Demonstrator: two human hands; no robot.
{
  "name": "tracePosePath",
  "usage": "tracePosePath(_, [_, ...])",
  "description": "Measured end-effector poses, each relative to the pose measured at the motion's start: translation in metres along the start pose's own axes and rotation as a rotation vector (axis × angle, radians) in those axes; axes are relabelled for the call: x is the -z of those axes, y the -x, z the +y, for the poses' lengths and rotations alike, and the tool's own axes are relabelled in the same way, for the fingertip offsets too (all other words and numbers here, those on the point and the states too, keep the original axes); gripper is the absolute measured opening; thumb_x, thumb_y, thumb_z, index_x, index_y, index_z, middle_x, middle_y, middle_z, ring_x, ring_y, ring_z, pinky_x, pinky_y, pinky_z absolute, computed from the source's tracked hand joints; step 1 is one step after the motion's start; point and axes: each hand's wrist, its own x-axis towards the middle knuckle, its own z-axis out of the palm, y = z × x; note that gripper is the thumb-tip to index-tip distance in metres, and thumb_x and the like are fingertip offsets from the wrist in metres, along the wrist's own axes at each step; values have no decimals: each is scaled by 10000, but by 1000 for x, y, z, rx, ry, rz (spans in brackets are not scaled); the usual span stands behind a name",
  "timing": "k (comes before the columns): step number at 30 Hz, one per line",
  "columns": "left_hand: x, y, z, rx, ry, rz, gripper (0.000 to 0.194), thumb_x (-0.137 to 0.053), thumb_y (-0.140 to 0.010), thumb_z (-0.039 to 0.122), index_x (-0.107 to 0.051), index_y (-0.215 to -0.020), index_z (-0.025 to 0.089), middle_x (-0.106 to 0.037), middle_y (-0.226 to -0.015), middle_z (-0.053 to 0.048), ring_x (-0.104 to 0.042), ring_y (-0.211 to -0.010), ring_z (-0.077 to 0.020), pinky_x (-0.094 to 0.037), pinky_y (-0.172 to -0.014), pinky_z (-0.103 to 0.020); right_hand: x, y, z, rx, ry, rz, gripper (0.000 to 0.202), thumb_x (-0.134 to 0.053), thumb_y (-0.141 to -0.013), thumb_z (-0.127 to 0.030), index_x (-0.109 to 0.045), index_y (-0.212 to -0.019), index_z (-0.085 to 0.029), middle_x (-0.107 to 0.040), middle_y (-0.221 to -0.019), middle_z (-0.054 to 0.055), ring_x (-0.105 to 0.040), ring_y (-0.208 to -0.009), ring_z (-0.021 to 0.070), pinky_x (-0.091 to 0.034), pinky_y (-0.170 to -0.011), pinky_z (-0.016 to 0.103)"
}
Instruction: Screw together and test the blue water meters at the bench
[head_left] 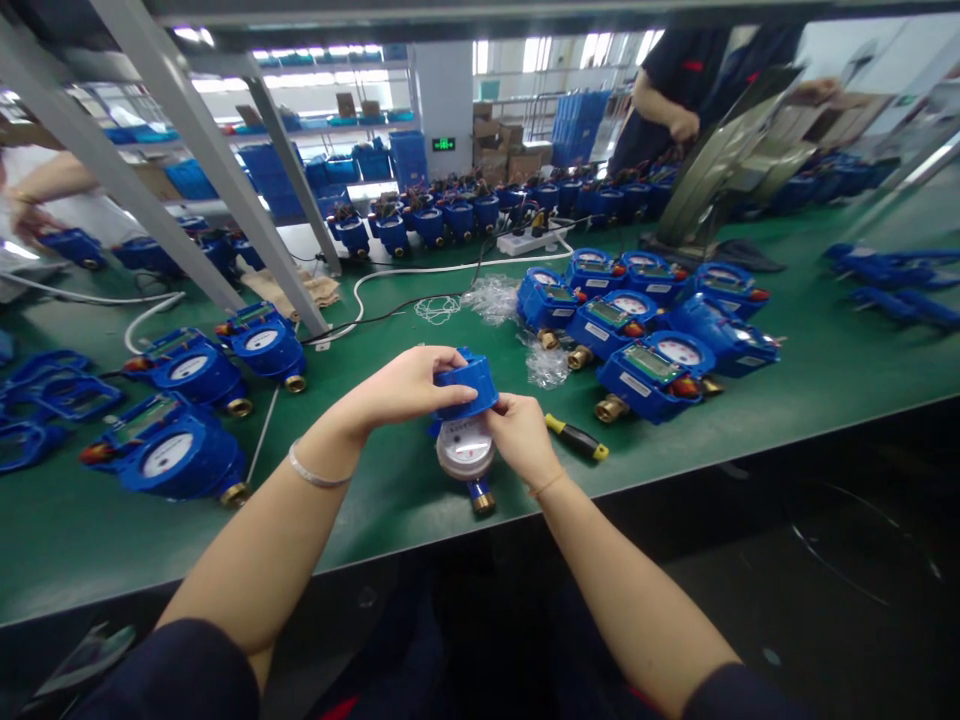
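Observation:
A water meter (465, 450) with a round clear-topped dial lies in front of me, its brass threaded end toward the table's near edge. Over its far side, a blue plastic housing (469, 388) is tilted up. My left hand (420, 385) is closed on that housing, thumb along its near face and fingers over the top. Beside it, my right hand (523, 430) is closed at the housing's lower right corner, the fingertips pinching its edge; part of the contact is hidden. A screwdriver (576, 437) with a yellow and black handle lies just right of my right hand.
Several blue water meters (652, 370) with circuit boards stand to the right, more (176, 450) to the left. Blue frames (60, 395) lie at far left. Crumpled clear plastic (547, 362), a power strip (529, 238) and cables lie beyond. Grey posts (202, 150) rise at left. Co-workers (679, 115) stand across the table.

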Motion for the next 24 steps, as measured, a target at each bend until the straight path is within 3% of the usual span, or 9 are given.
tracePosePath(6, [-1, -1, 3, 51, 118, -36, 354, -721, -728, 428, -652, -941, 154, -696, -900, -42, -637, -831, -198, -492, -733, -310, 3, 2, 7, -81, -173, -31, 474, -677, -736, -618, -656, -701, -146, -696, -662, 43, -595, -607, 166, -491, -605, 286])
tracePosePath(9, [0, 0, 3, 67, 137, -38, 351, -722, -728, 419, -644, -936, 147, -688, -887, -43, -632, -818, -193, -491, -735, -311, 6, 11, -2, -68, -201, -131, 401, -720, -738, -537, -714, -792, -139, -742, -767, 48, -657, -715, 192, -524, -705, 310])
tracePosePath(12, [1, 2, 2, 69, 132, -37, 344, -721, -736, 415, -644, -935, 146, -685, -896, -42, -631, -822, -191, -491, -744, -310, 6, 20, -13, 2, -101, -184, 279, -814, -660, -333, -757, -856, -142, -772, -854, 60, -687, -798, 214, -528, -781, 325])
tracePosePath(16, [1, 5, 0, 72, 125, -11, 371, -724, -742, 432, -644, -960, 142, -687, -913, -47, -634, -833, -196, -489, -741, -308, 0, 22, -17, 41, 5, -82, 130, -739, -718, -277, -747, -733, -148, -746, -736, 48, -648, -706, 200, -488, -684, 300])
tracePosePath(24, [-3, 2, 2, 7, 129, -30, 364, -716, -742, 432, -653, -952, 142, -691, -934, -54, -629, -863, -213, -485, -769, -323, 0, 0, 4, -90, -166, 21, 212, -702, -641, -375, -618, -660, -182, -679, -633, 3, -583, -591, 154, -478, -602, 274])
